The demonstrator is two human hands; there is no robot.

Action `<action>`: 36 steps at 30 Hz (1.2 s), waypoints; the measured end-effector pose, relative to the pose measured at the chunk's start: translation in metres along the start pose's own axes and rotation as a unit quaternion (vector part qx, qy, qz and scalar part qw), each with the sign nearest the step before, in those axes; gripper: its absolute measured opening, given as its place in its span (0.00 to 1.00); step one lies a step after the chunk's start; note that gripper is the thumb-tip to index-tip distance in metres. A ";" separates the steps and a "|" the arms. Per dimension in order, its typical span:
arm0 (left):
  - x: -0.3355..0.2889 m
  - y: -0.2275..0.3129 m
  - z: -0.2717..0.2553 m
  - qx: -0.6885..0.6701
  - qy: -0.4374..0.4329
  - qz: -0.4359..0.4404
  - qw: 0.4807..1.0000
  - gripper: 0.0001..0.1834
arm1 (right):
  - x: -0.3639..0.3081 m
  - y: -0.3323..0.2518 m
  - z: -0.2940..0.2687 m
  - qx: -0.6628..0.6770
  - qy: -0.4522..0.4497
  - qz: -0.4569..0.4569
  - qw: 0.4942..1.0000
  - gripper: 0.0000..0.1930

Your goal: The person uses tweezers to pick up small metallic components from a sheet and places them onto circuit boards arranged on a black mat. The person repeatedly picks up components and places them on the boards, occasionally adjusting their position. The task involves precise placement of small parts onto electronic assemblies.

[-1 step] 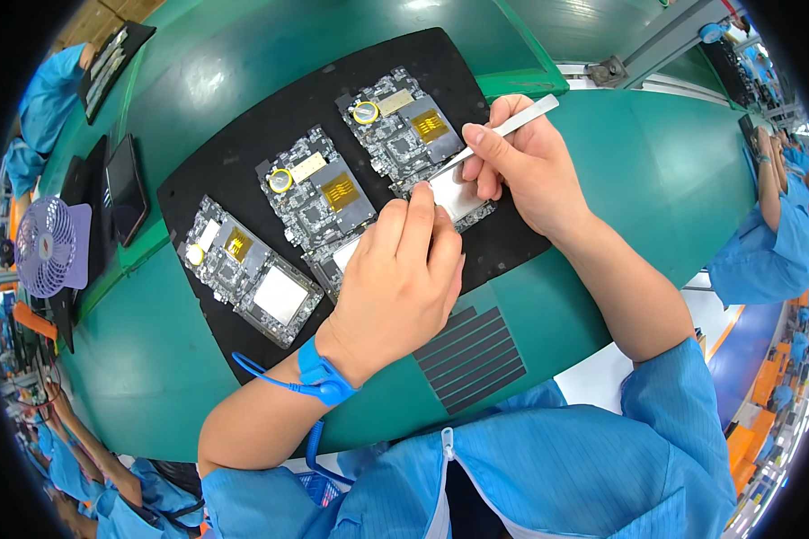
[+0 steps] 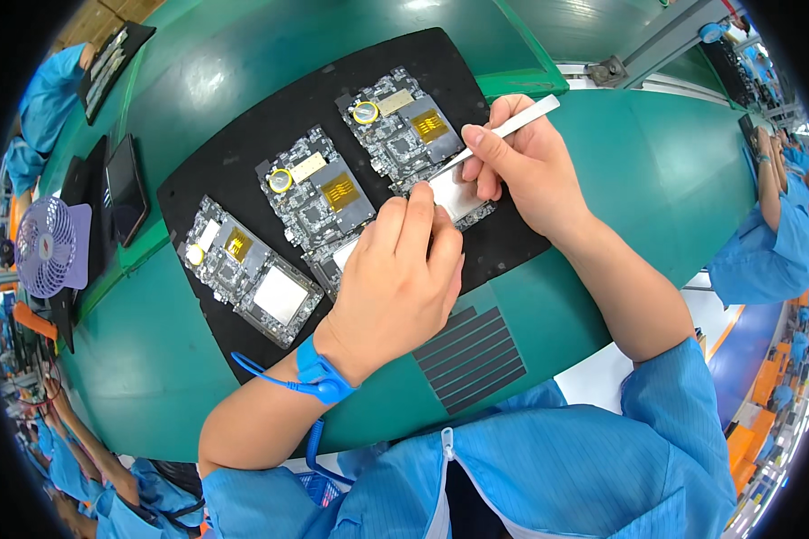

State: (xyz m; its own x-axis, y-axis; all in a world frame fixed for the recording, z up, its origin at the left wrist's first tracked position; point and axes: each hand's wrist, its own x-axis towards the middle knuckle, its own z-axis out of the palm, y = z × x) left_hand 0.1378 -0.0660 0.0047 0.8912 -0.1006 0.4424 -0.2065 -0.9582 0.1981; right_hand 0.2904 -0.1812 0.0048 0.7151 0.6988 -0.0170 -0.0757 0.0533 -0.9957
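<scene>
Three circuit boards lie on a black mat (image 2: 216,153): a left board (image 2: 234,278), a middle board (image 2: 310,202) and a right board (image 2: 395,135). Each carries a round yellow-edged part and an amber patch. In my right hand (image 2: 539,175) is a pair of metal tweezers (image 2: 521,119), its tip down on the right board beside a silver plate (image 2: 458,196). My left hand (image 2: 395,278) is closed, with bent fingertips at the left edge of that plate. It covers part of the middle board, and whatever its fingers pinch is hidden.
Dark strips (image 2: 472,359) lie on the green table (image 2: 135,359) before the mat. A blue wrist strap (image 2: 319,373) with a coiled cord circles my left wrist. At left stand a purple fan (image 2: 49,247) and a dark tablet-like device (image 2: 128,189). Co-workers in blue sit at both sides.
</scene>
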 end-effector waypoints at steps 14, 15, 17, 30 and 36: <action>-0.012 0.009 0.004 0.084 -0.041 0.013 0.995 0.26 | -0.019 0.019 0.007 -0.204 0.000 -0.290 0.935 0.10; -0.012 0.009 0.004 0.080 -0.040 0.012 0.996 0.26 | -0.019 0.020 0.007 -0.208 -0.010 -0.284 0.936 0.10; -0.011 0.009 0.004 0.071 -0.037 0.010 0.997 0.25 | -0.019 0.021 0.009 -0.214 -0.007 -0.289 0.933 0.10; -0.010 0.006 0.005 0.073 -0.010 0.023 0.997 0.22 | -0.021 0.014 0.007 -0.283 -0.006 -0.309 0.908 0.10; -0.032 0.014 -0.027 -0.011 -0.044 0.072 0.996 0.18 | -0.063 -0.014 0.011 -0.004 0.044 -0.068 0.997 0.13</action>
State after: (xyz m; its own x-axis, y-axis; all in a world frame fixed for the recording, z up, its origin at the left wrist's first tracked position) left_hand 0.0954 -0.0688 0.0170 0.8839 -0.2600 0.3888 -0.3421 -0.9262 0.1584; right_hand 0.2385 -0.2178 0.0205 0.7768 0.6201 0.1099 0.0304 0.1374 -0.9900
